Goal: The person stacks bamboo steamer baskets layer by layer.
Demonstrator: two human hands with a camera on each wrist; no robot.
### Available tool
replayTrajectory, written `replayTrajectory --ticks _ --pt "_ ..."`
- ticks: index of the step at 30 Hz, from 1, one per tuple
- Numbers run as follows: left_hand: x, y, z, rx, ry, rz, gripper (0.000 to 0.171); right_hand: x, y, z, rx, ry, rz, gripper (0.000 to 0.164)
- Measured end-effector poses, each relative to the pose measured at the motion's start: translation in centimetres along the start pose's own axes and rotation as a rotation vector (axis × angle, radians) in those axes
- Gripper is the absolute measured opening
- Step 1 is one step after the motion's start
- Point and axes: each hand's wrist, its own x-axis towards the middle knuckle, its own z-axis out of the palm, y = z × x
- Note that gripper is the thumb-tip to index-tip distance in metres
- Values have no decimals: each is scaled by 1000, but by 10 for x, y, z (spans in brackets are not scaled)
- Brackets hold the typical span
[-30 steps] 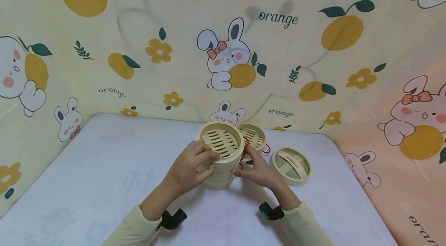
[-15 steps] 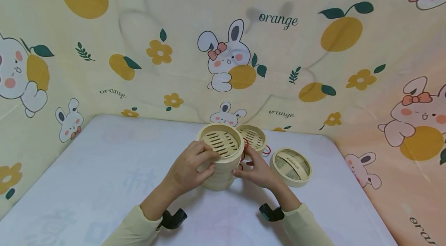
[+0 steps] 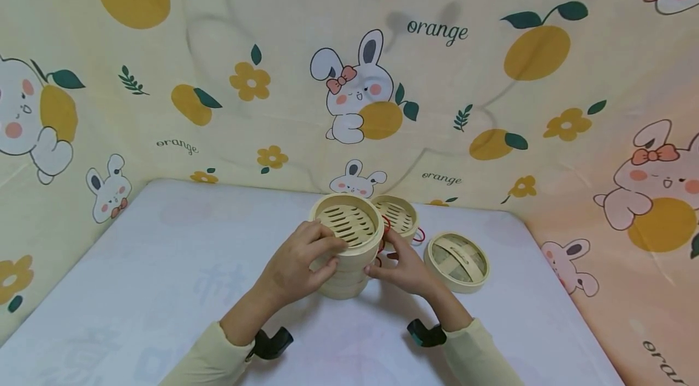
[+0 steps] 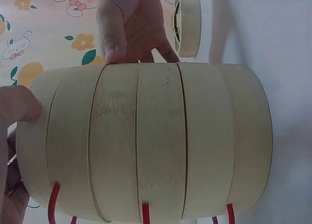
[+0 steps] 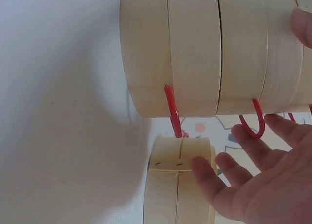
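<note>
Bamboo steamers in a tall stack [image 3: 352, 260] stand on the bench [image 3: 164, 234] between my two grips, upright as far as I can tell. My left grip [image 3: 300, 258] pinches the rim of the top basket [image 3: 347, 222], fingers over its slotted floor and thumb outside on the wall; my right grip [image 3: 403, 264] lies loosely against the other side, thumb tip on the wall, fingers relaxed near the red loops [image 5: 171, 107]. I'd judge the likeliest trouble to be the pile parting at a seam: if my left grip pulled sideways while my right one merely touches, tiers could slip or tip. My right fingers are so near a loop that one might snag and drag a tier out of line. Just beyond my right grip is the shorter stack [image 3: 398, 219], which a forward shove could knock; the lid [image 3: 459, 258], to that grip's right, might get nudged by my forearm. As for writing, I can read no brand on the baskets, and anything on the lid's handle is too small. On the wall cloth [image 3: 437, 88] beyond my grips "orange" is printed several times, some cut off at the edges, while faint marks on the bench left of my left grip stay unreadable
</note>
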Motion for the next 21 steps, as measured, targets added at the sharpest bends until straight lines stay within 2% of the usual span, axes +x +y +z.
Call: replayTrajectory --ticks 8,14,17,21 --pt "-1 1 2 6 2 -7 24 -1 2 0 -10 18 -16 78" --pt "-2 2 -3 -29 54 -20 26 -3 5 -8 -87 42 -62 82" --pt "-2 2 -7 -45 92 -66 30 -7 7 -17 -107 48 -89 74" --pt "-4 -1 -12 -52 121 -161 41 -12 8 -30 -108 69 -126 63"
